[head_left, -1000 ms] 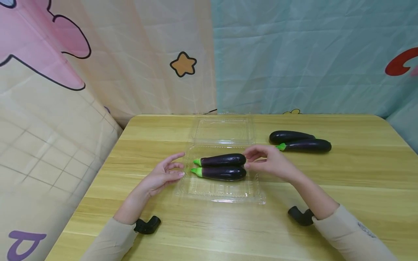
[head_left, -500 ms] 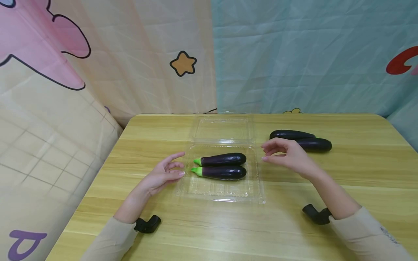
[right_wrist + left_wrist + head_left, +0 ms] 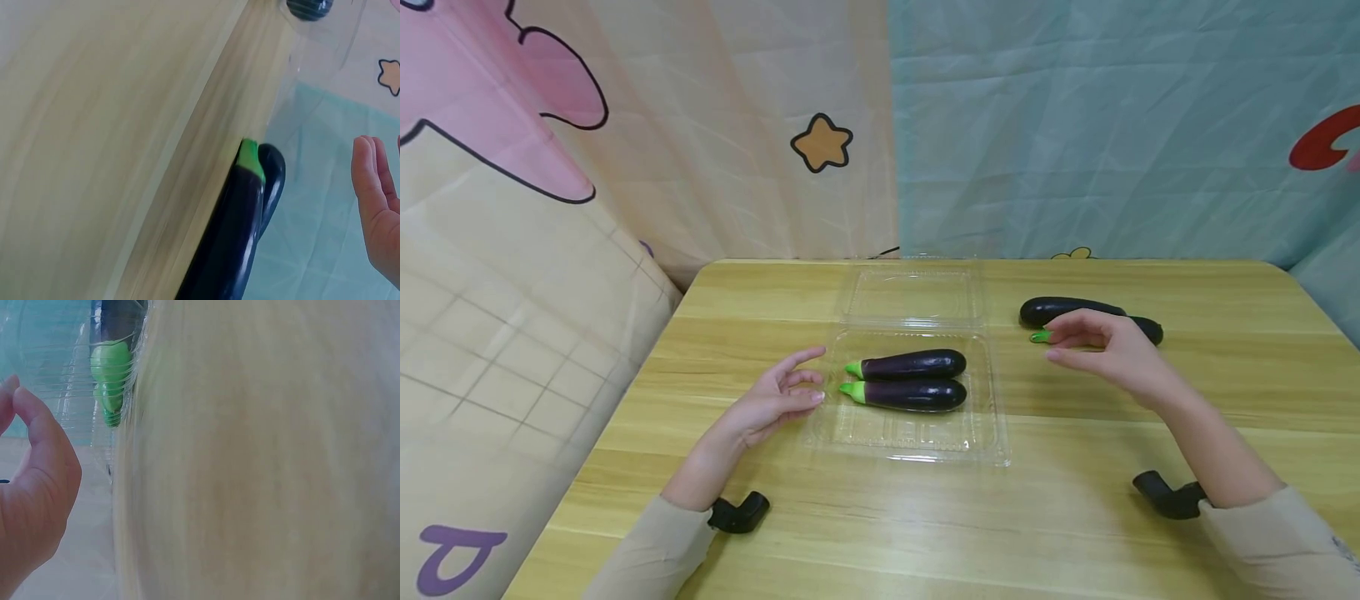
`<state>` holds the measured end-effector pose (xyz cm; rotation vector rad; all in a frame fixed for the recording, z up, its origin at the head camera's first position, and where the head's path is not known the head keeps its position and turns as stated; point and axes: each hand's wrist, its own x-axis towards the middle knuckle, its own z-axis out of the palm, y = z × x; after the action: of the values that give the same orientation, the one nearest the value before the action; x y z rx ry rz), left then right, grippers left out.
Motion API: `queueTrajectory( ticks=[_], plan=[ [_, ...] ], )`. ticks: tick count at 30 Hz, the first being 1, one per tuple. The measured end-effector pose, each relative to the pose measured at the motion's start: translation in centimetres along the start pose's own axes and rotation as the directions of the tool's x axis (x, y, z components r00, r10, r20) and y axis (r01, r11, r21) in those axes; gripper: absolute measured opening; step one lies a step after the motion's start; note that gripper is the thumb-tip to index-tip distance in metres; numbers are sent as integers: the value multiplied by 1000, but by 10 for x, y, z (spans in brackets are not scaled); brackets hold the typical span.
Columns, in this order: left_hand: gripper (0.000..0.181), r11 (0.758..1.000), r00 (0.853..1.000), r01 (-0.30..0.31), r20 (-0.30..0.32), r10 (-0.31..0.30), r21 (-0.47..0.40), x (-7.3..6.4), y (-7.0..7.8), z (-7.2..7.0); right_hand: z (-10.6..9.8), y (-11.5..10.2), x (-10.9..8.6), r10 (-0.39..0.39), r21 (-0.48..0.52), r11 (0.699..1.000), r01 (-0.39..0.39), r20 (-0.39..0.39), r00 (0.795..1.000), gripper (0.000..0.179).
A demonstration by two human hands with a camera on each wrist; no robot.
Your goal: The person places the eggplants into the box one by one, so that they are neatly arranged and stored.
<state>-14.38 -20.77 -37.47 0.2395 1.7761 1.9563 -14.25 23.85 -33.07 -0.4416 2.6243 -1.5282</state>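
Observation:
Two dark purple eggplants with green stems, a rear one [image 3: 917, 365] and a front one [image 3: 917, 396], lie side by side in the clear plastic clamshell box [image 3: 910, 454]. My left hand [image 3: 771, 406] is at the box's left edge, fingers loosely bent and holding nothing; contact with the edge cannot be told. Over the loose pair on the right hovers my right hand [image 3: 1112, 354], fingers extended and holding nothing. It partly hides the nearer loose eggplant [image 3: 231, 231], whose green stem shows past the fingers. Behind that lies the other loose eggplant [image 3: 1060, 311].
The clamshell's lid [image 3: 913, 296] lies folded back toward the rear edge of the wooden table [image 3: 880, 525]. A printed curtain [image 3: 1075, 142] hangs behind the table. Black curved pieces [image 3: 741, 512] sit at both wrists.
My right hand has moved right, from the eggplants in the box to above the loose pair. My left hand and the eggplants have stayed in place.

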Motion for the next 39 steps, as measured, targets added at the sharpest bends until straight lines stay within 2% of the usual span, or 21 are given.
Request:
queueTrajectory(
  ticks=[5, 12, 25, 33, 39],
  plan=[
    [74, 999, 999, -33, 40, 33, 2, 1, -3, -3, -11, 6, -6, 25, -19, 999, -25, -20, 999, 31],
    [73, 1000, 1000, 15, -4, -15, 20, 0, 1, 0, -29, 16, -12, 56, -32, 998, -57, -42, 998, 27],
    [72, 1000, 1000, 9, 2, -9, 22, 0, 1, -1, -56, 34, -24, 121, -37, 991, -126, -107, 987, 28],
    [72, 999, 999, 31, -7, -31, 14, 0, 3, 1, -70, 46, -28, 147, 56, 989, -140, -143, 979, 33],
    [73, 999, 999, 33, -7, -33, 12, 0, 3, 1, -77, 56, -29, 176, 71, 984, -166, -157, 972, 34]
  ],
)
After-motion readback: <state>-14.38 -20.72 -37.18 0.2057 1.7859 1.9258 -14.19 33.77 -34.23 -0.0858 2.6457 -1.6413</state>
